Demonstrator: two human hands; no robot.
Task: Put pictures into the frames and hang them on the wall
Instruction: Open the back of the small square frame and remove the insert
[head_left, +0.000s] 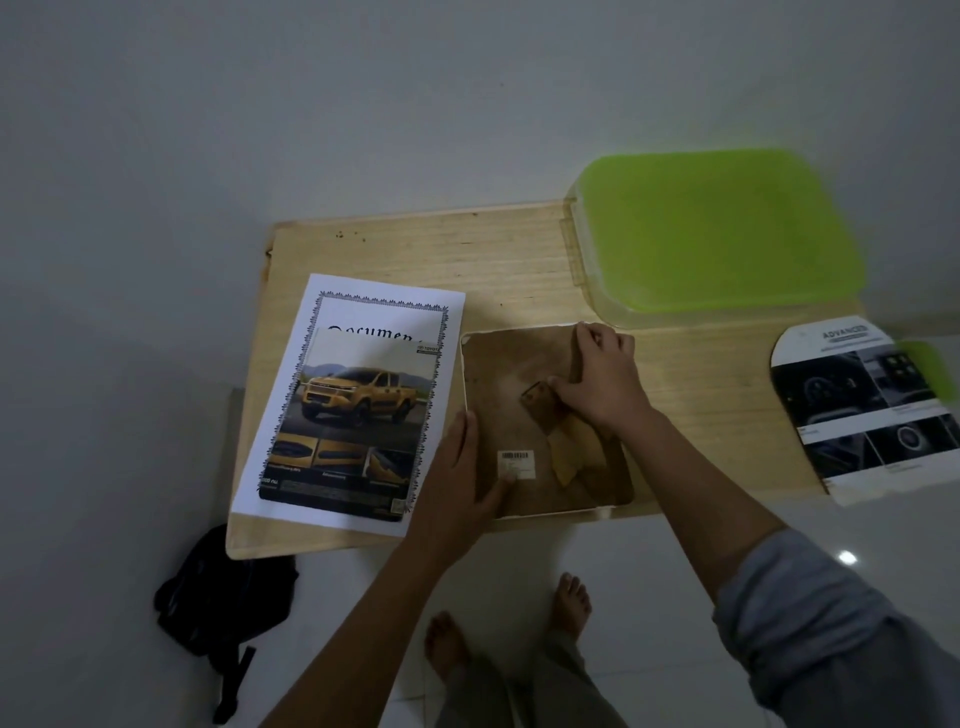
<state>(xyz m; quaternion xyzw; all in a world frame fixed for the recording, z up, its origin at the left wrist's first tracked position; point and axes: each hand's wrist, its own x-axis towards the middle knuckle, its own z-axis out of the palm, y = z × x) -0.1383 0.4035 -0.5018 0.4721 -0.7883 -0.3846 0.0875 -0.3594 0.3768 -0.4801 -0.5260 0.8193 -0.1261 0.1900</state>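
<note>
The white-edged picture frame (545, 421) lies face down near the front edge of the pale wooden table (467, 249). The left hand (462, 467) presses flat on it, fingers apart; the right hand (597, 379) pinches the brown cardboard stand (543, 405), which may tear. The yellow-truck picture (353, 421) waits just beside.

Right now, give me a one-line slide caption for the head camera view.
Both hands work on the back of a face-down picture frame, beside a yellow truck picture on a wooden table.
</note>
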